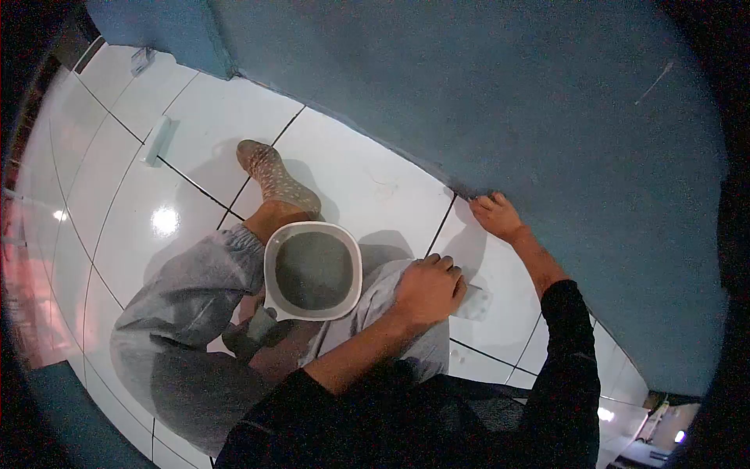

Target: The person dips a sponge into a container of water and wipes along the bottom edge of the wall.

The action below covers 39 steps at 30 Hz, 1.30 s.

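Note:
My right hand (496, 215) is at the foot of the blue-grey wall (500, 102), its fingers curled at the line where wall and floor meet; anything between them is too small to make out. My left hand (432, 289) rests on my knee, fingers bent over a pale, flat piece (473, 303) that shows beyond them; its grip on that piece is unclear. A white container (353, 270) with grey contents stands between my legs, its handle toward me.
White floor tiles (367, 176) with dark joints spread around my crossed legs. A pale bar-shaped object (156, 141) lies at the left, and a small clear item (142, 61) is near the far wall corner. Various items (660, 426) show at the lower right.

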### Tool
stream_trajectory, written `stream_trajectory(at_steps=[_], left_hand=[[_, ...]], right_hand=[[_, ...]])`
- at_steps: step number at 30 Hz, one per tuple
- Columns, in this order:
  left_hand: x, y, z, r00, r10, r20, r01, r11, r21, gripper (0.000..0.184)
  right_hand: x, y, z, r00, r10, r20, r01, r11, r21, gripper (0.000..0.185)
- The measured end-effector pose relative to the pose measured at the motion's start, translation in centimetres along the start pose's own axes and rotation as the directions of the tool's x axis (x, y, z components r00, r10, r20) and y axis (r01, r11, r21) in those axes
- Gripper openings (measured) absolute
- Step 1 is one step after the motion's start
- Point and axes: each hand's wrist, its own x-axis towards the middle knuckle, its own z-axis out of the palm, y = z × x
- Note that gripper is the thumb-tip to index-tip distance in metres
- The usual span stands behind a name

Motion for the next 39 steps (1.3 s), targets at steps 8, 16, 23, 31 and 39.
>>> stream_trajectory(at_steps=[8,16,23,31,39], left_hand=[[0.0,-0.1,-0.5,1.000,-0.021,0.007,0.021,1.000,0.021,0.024],[0.2,0.2,-0.2,0.999,-0.014,0.029,0.014,1.000,0.013,0.021],[0.0,-0.3,-1.0,1.000,-0.010,-0.027,0.009,1.000,-0.016,0.018],[0.1,0.2,-0.6,1.000,-0.001,0.012,0.001,1.000,-0.020,0.021],[0.2,0.5,-0.6,0.999,-0.034,0.043,0.035,0.999,-0.015,0.021]], right_hand=[[3.5,1.0,-1.5,0.982,-0.139,-0.127,0.132,0.989,-0.064,0.016],[8.7,0.4,-1.6,0.996,-0.083,-0.040,0.079,0.994,-0.080,0.013],[16.7,0.2,-1.4,0.994,-0.049,-0.095,0.039,0.994,-0.103,0.014],[2.3,-0.8,-0.9,0.988,0.094,0.121,-0.092,0.996,-0.018,0.021],[10.6,-0.1,-0.8,0.978,0.031,-0.208,-0.039,0.999,-0.034,0.022]])
